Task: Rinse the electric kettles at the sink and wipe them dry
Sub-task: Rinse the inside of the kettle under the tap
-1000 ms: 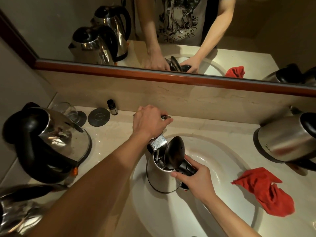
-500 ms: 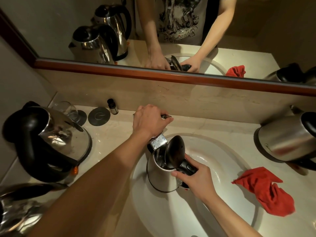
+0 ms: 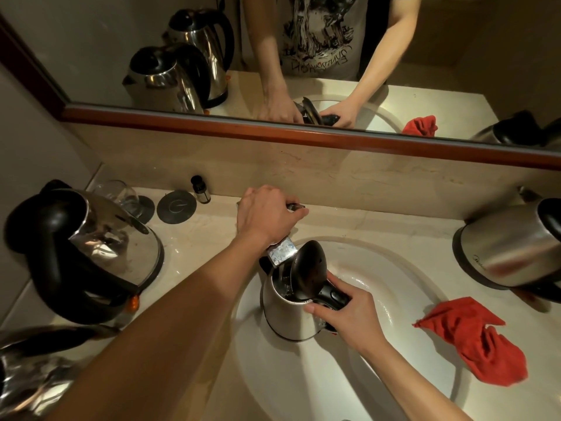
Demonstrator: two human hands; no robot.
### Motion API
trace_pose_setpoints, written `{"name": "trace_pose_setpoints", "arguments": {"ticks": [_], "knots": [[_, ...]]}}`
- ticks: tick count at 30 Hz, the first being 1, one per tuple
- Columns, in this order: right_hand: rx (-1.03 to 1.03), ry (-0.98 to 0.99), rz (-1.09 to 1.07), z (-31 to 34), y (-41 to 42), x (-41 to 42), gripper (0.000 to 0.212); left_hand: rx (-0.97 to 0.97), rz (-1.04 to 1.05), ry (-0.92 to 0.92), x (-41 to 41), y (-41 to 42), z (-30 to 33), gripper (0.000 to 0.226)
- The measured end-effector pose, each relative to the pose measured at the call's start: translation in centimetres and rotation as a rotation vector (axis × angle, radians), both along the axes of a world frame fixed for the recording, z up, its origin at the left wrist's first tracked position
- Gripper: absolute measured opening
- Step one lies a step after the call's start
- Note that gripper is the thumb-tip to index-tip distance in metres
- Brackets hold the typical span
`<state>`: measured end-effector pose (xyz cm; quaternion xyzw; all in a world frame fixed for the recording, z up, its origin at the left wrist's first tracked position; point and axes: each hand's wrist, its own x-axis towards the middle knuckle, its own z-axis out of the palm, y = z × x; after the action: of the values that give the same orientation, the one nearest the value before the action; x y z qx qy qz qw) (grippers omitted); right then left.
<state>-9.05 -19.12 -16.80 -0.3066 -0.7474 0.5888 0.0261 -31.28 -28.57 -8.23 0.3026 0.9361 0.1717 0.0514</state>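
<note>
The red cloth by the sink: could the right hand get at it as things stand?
Probably yes, but not at once: the red cloth lies uncovered on the counter just beside the right hand, yet that hand grips the kettle handle and must let go first.

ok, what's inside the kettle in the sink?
The kettle has its lid up, under the tap spout. Only a shiny strip of inner wall shows; the lid covers the rest, so the water level can't be told.

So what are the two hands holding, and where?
The right hand grips the kettle in the sink by its black handle. The left hand grips the tap's lever.
</note>
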Motion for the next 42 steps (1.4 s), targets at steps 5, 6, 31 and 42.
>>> {"name": "trace_pose_setpoints", "arguments": {"ticks": [5, 6, 31, 42], "knots": [[-0.021, -0.013, -0.014, -0.26, 0.08, 0.08, 0.079, -0.005, -0.001, -0.004, -0.01, 0.02, -0.06, 0.039], [-0.02, -0.012, -0.014, -0.21, 0.0, 0.09, 0.08, -0.003, 0.002, -0.007, -0.04, 0.0, -0.07, 0.039], [-0.031, -0.021, -0.027, 0.1, -0.13, 0.01, 0.079, -0.017, 0.0, 0.0, 0.2, -0.05, 0.36, 0.04], [-0.008, -0.008, -0.007, 0.43, -0.21, -0.02, 0.08, -0.01, 0.01, -0.009, 0.19, 0.02, 0.09, 0.04]]}}
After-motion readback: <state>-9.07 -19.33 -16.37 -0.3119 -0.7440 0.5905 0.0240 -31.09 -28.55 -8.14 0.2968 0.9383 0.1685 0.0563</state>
